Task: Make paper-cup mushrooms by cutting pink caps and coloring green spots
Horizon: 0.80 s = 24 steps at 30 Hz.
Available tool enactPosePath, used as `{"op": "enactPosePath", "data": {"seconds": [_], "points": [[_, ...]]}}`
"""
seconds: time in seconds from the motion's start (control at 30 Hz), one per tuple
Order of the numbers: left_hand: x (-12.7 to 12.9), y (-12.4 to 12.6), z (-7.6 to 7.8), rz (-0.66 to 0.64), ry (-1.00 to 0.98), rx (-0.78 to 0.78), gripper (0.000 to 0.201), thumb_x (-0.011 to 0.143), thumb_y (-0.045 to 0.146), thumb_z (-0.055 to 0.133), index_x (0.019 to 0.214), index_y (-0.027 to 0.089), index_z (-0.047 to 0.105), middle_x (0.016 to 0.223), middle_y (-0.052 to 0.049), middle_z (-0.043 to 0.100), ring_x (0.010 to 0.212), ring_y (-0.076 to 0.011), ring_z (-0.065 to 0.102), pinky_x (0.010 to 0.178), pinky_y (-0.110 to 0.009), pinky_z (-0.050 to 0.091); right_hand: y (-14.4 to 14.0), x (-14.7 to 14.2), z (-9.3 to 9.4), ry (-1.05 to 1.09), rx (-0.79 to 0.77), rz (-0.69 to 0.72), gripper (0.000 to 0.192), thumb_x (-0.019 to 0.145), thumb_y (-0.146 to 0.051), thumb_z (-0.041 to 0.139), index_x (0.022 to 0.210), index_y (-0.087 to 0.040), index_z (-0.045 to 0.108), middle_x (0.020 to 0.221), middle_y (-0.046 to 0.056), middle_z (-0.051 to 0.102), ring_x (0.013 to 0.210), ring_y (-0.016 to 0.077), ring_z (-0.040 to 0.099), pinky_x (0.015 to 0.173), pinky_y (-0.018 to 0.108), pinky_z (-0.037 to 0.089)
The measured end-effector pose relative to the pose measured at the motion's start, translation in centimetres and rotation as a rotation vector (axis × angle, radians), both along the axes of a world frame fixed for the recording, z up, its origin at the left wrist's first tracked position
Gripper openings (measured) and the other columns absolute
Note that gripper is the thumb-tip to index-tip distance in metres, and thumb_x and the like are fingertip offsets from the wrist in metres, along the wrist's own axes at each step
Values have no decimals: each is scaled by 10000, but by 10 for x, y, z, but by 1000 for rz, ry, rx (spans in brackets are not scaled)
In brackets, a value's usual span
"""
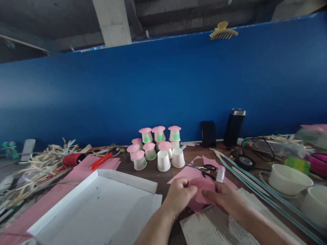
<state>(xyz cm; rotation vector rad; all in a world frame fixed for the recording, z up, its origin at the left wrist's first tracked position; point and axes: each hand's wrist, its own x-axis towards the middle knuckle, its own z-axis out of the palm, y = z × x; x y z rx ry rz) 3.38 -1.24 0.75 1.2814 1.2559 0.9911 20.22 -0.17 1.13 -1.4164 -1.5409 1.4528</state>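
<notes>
Between both hands is a round piece of pink paper (203, 190). My left hand (180, 194) pinches its left edge with thumb and fingers, and my right hand (222, 197) grips its right side. Under and behind it lie cut pink paper scraps (178, 177). Black-handled scissors (209, 167) rest on these scraps, beside a small clear bottle with a pink cap (220, 174). Beyond the hands stand two plain white paper cups (164, 161), upside down. Several upturned cups with pink paper tops (139, 160) and green patches are grouped behind and left, some stacked.
An open white box lid (102, 207) fills the left front, near pink sheets (76, 173) and a red tool (101, 160). Printed paper (217, 228) lies below the hands. At right are blue-grey strips (255, 190), white bowls (290, 178) and a black flask (234, 127).
</notes>
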Motion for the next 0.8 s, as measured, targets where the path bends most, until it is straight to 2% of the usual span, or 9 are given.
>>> {"op": "enactPosePath", "data": {"seconds": [0.23, 0.4, 0.57, 0.8], "points": [[-1, -1, 6, -32, 21, 2, 148, 660, 279, 561, 645, 135, 592, 574, 26, 479, 533, -101, 392, 490, -230, 306, 0, 0, 0, -29, -11, -10, 227, 678, -399, 619, 712, -174, 618, 485, -62, 470, 392, 65, 310, 404, 226, 201], [-1, 0, 4, -42, 6, -19, 146, 654, 292, 583, 629, 151, 552, 567, 30, 477, 517, -97, 389, 469, -225, 293, 0, -1, -1, 8, -6, 19, 214, 671, -371, 619, 706, -160, 614, 505, -66, 460, 396, 50, 273, 394, 224, 163], [-1, -1, 2, -25, 24, -14, 160, 649, 294, 598, 603, 166, 516, 564, 35, 462, 528, -97, 381, 461, -220, 274, 1, 1, -5, 7, -2, 18, 217, 701, -364, 619, 749, -153, 636, 480, -82, 424, 390, 46, 245, 398, 219, 179], [0, 0, 4, -28, 27, -33, 155, 643, 293, 610, 617, 162, 531, 565, 37, 477, 519, -95, 390, 460, -218, 284, 2, 0, -7, 42, -9, 29, 236, 673, -368, 631, 746, -144, 650, 538, -48, 523, 406, 53, 320, 405, 216, 207]]}}
